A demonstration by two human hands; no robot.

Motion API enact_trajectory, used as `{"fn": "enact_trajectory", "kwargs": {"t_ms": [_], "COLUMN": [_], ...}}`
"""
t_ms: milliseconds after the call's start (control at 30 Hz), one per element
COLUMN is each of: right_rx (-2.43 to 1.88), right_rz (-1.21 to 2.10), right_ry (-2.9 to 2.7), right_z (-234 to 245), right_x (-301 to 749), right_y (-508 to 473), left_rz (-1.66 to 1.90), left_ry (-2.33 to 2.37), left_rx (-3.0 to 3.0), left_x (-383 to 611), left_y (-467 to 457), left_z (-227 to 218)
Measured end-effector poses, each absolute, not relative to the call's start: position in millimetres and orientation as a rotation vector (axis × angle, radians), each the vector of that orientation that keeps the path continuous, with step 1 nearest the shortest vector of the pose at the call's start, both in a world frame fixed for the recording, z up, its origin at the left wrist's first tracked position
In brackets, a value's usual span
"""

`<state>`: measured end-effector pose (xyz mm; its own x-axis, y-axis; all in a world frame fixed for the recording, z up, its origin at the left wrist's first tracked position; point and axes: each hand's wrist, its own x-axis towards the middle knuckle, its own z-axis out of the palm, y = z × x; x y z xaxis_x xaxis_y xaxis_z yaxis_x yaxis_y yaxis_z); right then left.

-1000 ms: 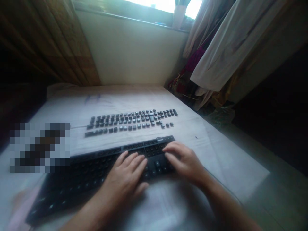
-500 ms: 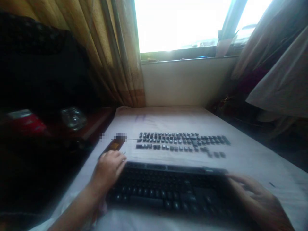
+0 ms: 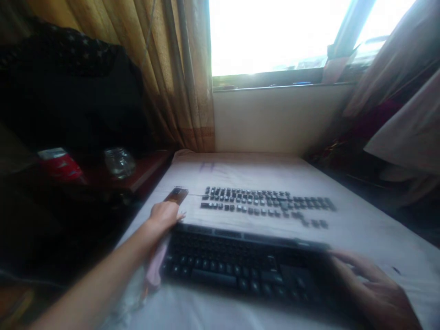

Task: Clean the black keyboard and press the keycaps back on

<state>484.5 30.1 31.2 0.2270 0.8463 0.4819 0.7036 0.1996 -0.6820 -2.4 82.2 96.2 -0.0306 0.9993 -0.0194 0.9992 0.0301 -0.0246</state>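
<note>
My left hand (image 3: 165,214) reaches to the left side of the bed, its fingers closed round the near end of a brown phone (image 3: 178,195). The phone's far end sticks out beyond the hand; the rest is covered. A small pale thing by the thumb is too blurred to name. My right hand (image 3: 373,286) grips the right end of a black keyboard (image 3: 220,277), thumb and fingers bent over its edge. The keyboard lies at a slant in front of me, some of its keys in place. Past it, loose black keycaps (image 3: 245,197) lie in rows.
A white sheet (image 3: 257,165) covers the surface. On the dark side table at left stand a glass jar (image 3: 119,162) and a red packet (image 3: 61,164). A pink-handled object (image 3: 154,274) lies beside the keyboard. One small dark piece (image 3: 396,270) lies far right.
My left hand has moved forward over the phone and covers more of it. The right hand stays at the keyboard's right end. The view has shifted slightly left.
</note>
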Motion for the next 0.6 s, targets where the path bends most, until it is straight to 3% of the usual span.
{"fn": "enact_trajectory", "kwargs": {"t_ms": [300,500,600], "right_rx": [-1.450,-1.384,-1.303], "right_rz": [0.074,-0.012,-0.040], "right_ry": [-1.571,-1.595,-1.671], "right_z": [48,51,58], "right_x": [480,480,464], "right_y": [27,24,22], "left_rz": [0.103,-0.525,-0.986], "left_ry": [-2.547,-2.494,-2.506], "left_rx": [-2.078,-1.979,-2.231], "left_x": [1,16,62], "left_y": [123,116,102], "left_z": [119,177,187]}}
